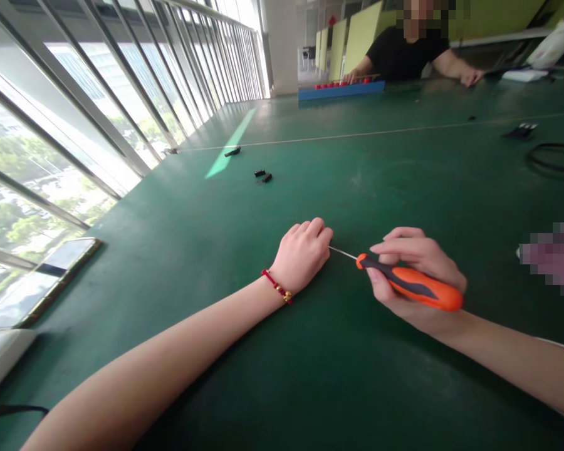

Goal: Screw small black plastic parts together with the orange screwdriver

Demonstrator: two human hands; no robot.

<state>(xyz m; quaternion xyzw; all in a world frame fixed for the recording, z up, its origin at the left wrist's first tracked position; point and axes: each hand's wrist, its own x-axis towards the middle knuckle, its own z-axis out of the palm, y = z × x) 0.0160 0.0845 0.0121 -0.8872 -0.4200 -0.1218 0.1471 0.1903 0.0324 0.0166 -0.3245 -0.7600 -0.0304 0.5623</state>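
Note:
My right hand (pixel 416 263) is closed around the handle of an orange and dark grey screwdriver (pixel 418 287). Its thin metal shaft points left, and the tip reaches the fingers of my left hand (pixel 305 250). That hand is curled into a fist low over the green table, with a red beaded bracelet at the wrist. A bit of something dark shows at its fingertips by the shaft; the fingers hide the rest, so its kind cannot be made out.
Small black parts (pixel 266 178) lie beyond my left hand, with another black piece (pixel 233 151) farther back. A phone (pixel 51 275) rests at the left edge by the railing. A black cable (pixel 554 160) lies at right. Across the table sits a person (pixel 407 53) near a blue rack (pixel 341 92).

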